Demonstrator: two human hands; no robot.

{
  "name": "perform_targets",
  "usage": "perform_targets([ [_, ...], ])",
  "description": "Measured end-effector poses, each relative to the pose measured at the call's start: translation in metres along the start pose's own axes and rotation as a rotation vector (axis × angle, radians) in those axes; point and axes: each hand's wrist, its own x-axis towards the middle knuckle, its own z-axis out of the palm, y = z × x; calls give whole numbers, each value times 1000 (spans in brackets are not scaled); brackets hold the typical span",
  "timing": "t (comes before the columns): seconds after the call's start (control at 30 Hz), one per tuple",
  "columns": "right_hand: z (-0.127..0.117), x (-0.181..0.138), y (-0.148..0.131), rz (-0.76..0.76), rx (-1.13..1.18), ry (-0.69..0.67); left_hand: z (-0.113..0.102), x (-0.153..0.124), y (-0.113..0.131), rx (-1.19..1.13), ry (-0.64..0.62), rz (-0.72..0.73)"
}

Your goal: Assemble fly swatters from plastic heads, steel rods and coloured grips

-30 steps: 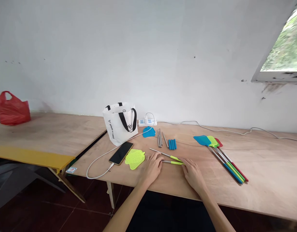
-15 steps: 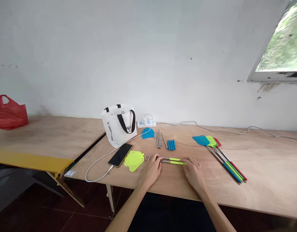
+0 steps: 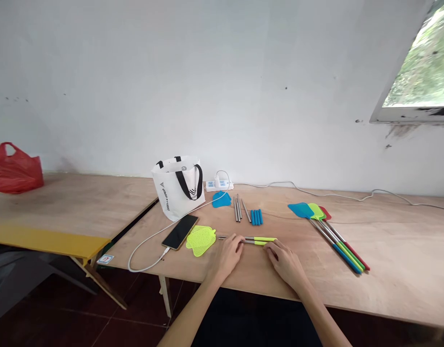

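Red plastic makes up the carrier bag (image 3: pixel 17 168) at the far left, set on a neighbouring table (image 3: pixel 73 197). On the nearer plywood table (image 3: pixel 398 255), a white tote bag (image 3: pixel 173 197) is followed by a smartphone (image 3: pixel 180 232) with a charging cable (image 3: pixel 166 250) plugged in. Just beside the phone, yellow-green perforated swatter heads (image 3: pixel 200 241) are laid flat; blue swatter heads (image 3: pixel 222 200) are placed farther back.

The left hand (image 3: pixel 228 253) is laid over the metal shafts of two yellow-green-handled swatter rods (image 3: pixel 264 239), whose thin ends are seen poking out beyond it to the left. Whether the shafts are pinched or merely pressed to the wood cannot be told. Behind, bare metal rods (image 3: pixel 238 210) and four blue grips (image 3: pixel 257 217) are grouped.

A second ago the two handled rods were splayed; now they are brought almost parallel, close together. The right hand (image 3: pixel 285 262) has been drawn back slightly, so the farther handle's end is uncovered, while the nearer one's is met by the curled fingertips; their hold cannot be made out. The pair is judged to be nearly lined up, with no head fitted. At right, three complete fly swatters (image 3: pixel 333 233) are fanned together.
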Motion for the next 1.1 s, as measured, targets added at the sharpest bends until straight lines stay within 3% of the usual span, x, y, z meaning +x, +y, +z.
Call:
perform_targets([
  [0.17, 1, 1, 3, -27, -15, 9, -3, -3, 2, -4, -95, 15],
  [1.1, 3, 0, 4, -36, -80, -1, -7, -2, 4, -8, -97, 32],
])
